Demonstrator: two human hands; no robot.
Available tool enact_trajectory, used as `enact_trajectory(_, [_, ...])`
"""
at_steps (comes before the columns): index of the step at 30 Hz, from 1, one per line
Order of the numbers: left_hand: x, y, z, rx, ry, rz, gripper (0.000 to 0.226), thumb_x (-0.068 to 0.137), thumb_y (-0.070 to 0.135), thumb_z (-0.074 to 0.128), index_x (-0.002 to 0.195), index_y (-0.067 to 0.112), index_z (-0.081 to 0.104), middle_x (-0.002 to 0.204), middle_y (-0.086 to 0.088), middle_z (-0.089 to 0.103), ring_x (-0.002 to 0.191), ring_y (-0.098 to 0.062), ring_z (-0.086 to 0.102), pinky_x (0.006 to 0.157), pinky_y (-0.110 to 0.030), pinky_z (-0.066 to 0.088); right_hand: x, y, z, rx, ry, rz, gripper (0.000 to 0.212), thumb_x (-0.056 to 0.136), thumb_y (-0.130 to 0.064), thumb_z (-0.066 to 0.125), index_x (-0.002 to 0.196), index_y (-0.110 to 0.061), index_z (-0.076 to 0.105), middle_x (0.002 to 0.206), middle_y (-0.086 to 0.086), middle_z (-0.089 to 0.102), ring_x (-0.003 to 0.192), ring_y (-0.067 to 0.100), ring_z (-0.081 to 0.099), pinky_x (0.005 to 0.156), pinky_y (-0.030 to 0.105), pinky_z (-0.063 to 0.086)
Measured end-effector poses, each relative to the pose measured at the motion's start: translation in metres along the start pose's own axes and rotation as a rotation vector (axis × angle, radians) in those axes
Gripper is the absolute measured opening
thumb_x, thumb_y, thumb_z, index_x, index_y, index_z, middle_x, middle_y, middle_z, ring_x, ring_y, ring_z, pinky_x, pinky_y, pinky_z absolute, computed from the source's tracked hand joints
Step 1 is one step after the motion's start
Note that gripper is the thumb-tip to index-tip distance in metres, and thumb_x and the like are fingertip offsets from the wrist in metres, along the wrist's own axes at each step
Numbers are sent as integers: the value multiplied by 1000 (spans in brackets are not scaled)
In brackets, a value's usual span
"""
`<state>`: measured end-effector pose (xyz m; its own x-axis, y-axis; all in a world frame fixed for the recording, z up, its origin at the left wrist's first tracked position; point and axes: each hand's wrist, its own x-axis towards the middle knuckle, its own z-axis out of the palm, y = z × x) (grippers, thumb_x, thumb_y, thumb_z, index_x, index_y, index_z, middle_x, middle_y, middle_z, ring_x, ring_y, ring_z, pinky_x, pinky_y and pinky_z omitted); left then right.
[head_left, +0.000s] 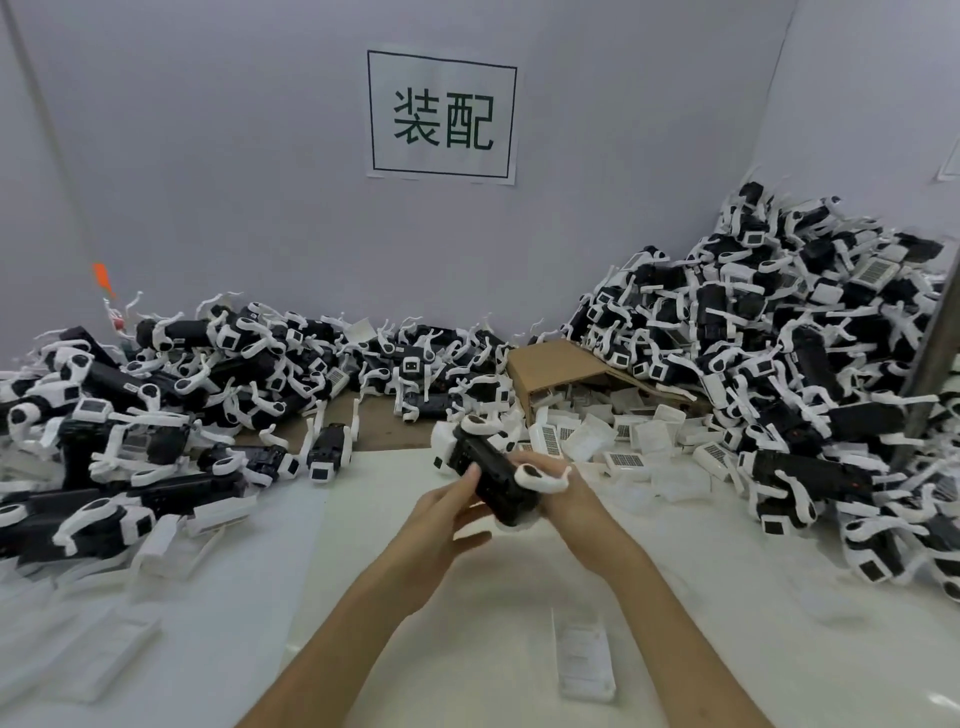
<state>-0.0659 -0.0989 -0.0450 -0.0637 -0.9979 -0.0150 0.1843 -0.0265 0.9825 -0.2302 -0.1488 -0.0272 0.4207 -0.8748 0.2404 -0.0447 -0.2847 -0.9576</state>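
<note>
I hold a black and white toy robot dog (488, 470) above the middle of the white table (467, 613). My left hand (441, 525) grips the near left side of its black body, thumb up against it. My right hand (563, 493) holds its right side, fingers curled behind a white leg piece. The toy's white head end points away from me.
Several similar toy dogs lie heaped at the left (130, 415) and in a tall pile at the right (779, 338). A tipped cardboard box (556, 369) spills small white covers (613, 436). A white plastic part (584, 660) lies near me. A paper sign (441, 117) hangs on the wall.
</note>
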Motion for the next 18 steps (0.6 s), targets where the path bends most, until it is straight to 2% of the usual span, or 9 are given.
enact_trajectory(3, [6,-1,-7,-159,122,68,42,101,42,47,123,13,68,119,-5,74,113,-19,68,86,-31,54,1,1,-11,-212,273,-140,32,98,-4,56,86,-29,74,81,-10,74,81,-1,67,71,10,47])
enact_trajectory(6, [6,-1,-11,-331,170,49,38,104,40,44,120,15,67,111,-7,76,95,-19,75,70,-27,59,3,9,-25,-385,517,-107,21,92,-7,64,93,-27,69,95,-13,69,94,7,64,77,14,46])
enact_trajectory(7, [6,-1,-12,-376,175,40,38,105,41,43,120,15,67,107,-5,76,86,-16,75,62,-24,57,4,14,-29,-470,530,-41,16,91,-14,68,100,-27,68,101,-11,67,100,11,62,83,22,48])
enact_trajectory(9, [6,-3,-13,-443,173,37,39,105,42,43,120,14,65,96,-4,73,66,-12,69,48,-17,48,5,24,-35,-677,441,169,34,85,-33,74,116,-29,62,114,-9,61,110,17,57,95,37,43])
enact_trajectory(10, [7,-3,-14,-449,178,38,39,104,43,43,117,14,66,94,-5,72,61,-11,65,46,-17,44,4,27,-36,-761,361,264,44,82,-40,75,122,-31,58,118,-8,59,115,18,55,98,37,38])
enact_trajectory(12, [9,-5,-14,-432,202,38,37,104,43,42,109,16,68,90,-8,74,62,-13,63,57,-23,40,4,32,-32,-858,245,346,51,82,-45,74,127,-32,55,127,-7,60,122,19,52,100,36,32])
enact_trajectory(14, [8,-5,-13,-421,218,49,37,104,42,41,105,18,68,89,-10,75,65,-16,66,65,-30,37,5,34,-29,-834,254,298,48,82,-40,74,126,-31,57,129,-7,61,121,18,54,102,36,36])
enact_trajectory(17, [6,-4,-11,-432,220,40,35,105,36,40,110,13,66,92,-14,76,65,-18,71,63,-30,41,7,31,-25,-642,326,163,51,83,-31,78,130,-28,57,122,-7,62,117,18,57,103,41,43])
enact_trajectory(18, [5,-3,-10,-430,221,31,34,105,34,40,114,10,63,92,-15,76,65,-20,71,61,-29,43,7,29,-23,-544,342,118,56,83,-28,79,133,-27,55,119,-9,60,115,16,57,101,36,46])
